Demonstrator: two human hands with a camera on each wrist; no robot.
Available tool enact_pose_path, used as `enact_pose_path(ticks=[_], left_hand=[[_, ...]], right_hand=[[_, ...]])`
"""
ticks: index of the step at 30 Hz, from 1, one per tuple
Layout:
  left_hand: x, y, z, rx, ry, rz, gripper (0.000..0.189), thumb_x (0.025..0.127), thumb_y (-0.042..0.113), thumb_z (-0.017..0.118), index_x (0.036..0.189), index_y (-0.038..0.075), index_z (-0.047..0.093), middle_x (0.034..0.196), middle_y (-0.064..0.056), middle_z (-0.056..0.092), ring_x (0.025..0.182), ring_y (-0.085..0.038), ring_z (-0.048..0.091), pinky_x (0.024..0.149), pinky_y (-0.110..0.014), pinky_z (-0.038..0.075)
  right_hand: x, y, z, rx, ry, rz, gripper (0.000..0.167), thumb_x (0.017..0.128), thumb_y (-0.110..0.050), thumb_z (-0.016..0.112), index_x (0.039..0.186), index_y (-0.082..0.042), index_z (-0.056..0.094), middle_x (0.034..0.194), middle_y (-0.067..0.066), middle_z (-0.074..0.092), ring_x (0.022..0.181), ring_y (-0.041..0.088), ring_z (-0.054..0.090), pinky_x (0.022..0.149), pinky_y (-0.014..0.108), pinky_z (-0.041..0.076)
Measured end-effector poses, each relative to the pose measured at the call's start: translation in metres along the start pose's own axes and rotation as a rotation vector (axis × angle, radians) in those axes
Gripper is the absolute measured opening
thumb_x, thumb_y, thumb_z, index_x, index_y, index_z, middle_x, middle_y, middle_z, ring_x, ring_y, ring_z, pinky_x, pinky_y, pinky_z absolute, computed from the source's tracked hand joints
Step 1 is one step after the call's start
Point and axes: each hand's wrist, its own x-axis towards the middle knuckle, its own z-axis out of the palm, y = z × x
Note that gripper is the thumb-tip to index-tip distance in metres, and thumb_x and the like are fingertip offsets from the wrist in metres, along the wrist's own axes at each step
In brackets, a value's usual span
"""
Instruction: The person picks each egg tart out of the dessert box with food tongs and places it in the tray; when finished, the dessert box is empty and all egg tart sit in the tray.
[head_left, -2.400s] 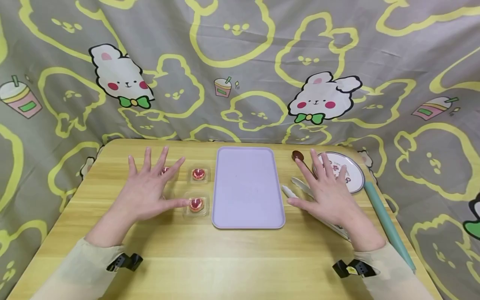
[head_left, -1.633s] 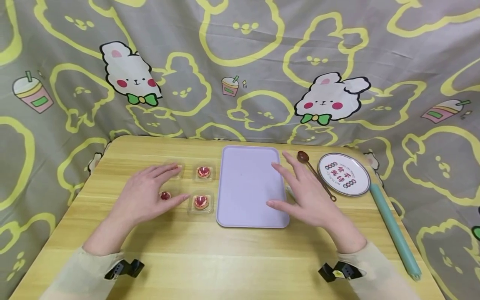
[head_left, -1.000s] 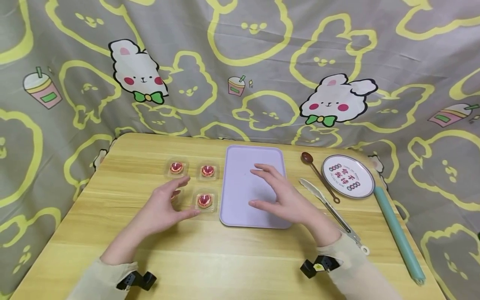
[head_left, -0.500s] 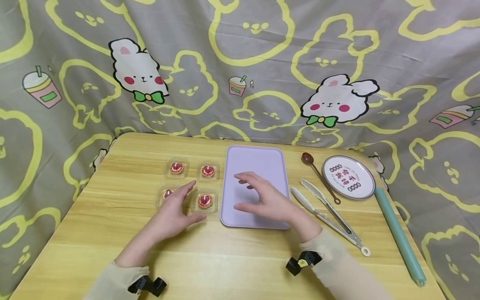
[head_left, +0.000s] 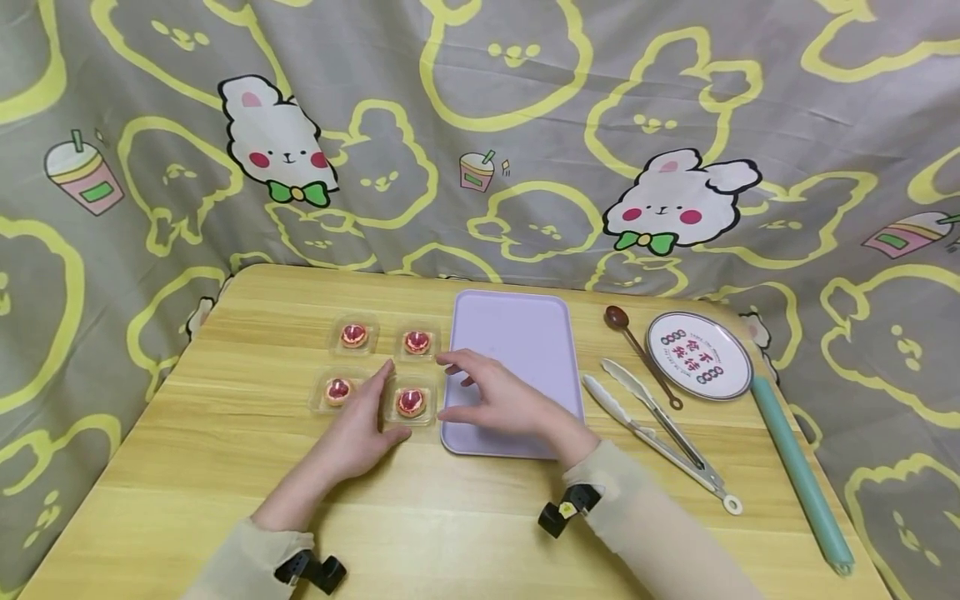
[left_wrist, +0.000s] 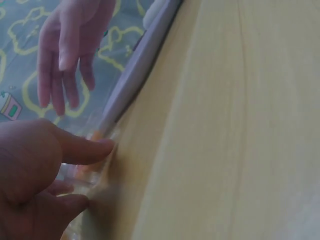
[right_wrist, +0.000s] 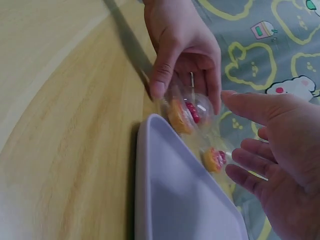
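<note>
Several small red-topped tarts in clear plastic boxes stand at the left of the table in the head view. My left hand (head_left: pixel 356 437) is at the left and near sides of the near-right tart box (head_left: pixel 410 402), thumb by its front edge and fingers extended along its side. In the right wrist view, the thumb (right_wrist: pixel 159 85) appears to touch that box's corner; firm contact cannot be told. My right hand (head_left: pixel 498 400) hovers over the left part of the lilac tray (head_left: pixel 525 333), fingers loosely bent toward the same box and holding nothing. Another tart box (head_left: pixel 338 390) is partly behind the left hand.
Right of the tray lie metal tongs (head_left: pixel 660 433), a brown spoon (head_left: pixel 645 358), a white printed plate (head_left: pixel 697 354) and a green roll (head_left: pixel 802 475). Two more tart boxes, a back-left box (head_left: pixel 354 336) and a back-right box (head_left: pixel 417 342), stand behind. A patterned curtain (head_left: pixel 390 225) hangs at the back.
My right hand has moved left from above the plate and tongs to the tray's left part. My left hand has moved right and nearer, down to the near-right tart box. The boxes have stayed put.
</note>
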Motion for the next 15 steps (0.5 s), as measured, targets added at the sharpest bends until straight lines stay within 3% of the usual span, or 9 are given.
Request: enact_pose_path(ticks=[8, 15], left_hand=[[0.005, -0.008, 0.004, -0.035, 0.008, 0.017, 0.104, 0.087, 0.009, 0.088, 0.164, -0.007, 0.020, 0.160, -0.027, 0.042, 0.148, -0.047, 0.037, 0.122, -0.060, 0.027], [0.006, -0.016, 0.002, -0.026, 0.020, 0.057, 0.096, 0.085, 0.014, 0.090, 0.160, -0.006, 0.033, 0.152, -0.026, 0.052, 0.143, -0.049, 0.043, 0.120, -0.064, 0.030]], right_hand=[[0.016, 0.003, 0.014, -0.019, -0.051, 0.022, 0.078, 0.092, -0.023, 0.086, 0.153, 0.006, 0.047, 0.145, 0.020, 0.058, 0.128, 0.032, 0.060, 0.105, 0.037, 0.052], [0.026, 0.003, 0.022, -0.104, -0.064, 0.075, 0.080, 0.090, -0.029, 0.088, 0.153, 0.003, 0.050, 0.145, 0.017, 0.059, 0.131, 0.029, 0.059, 0.110, 0.035, 0.047]])
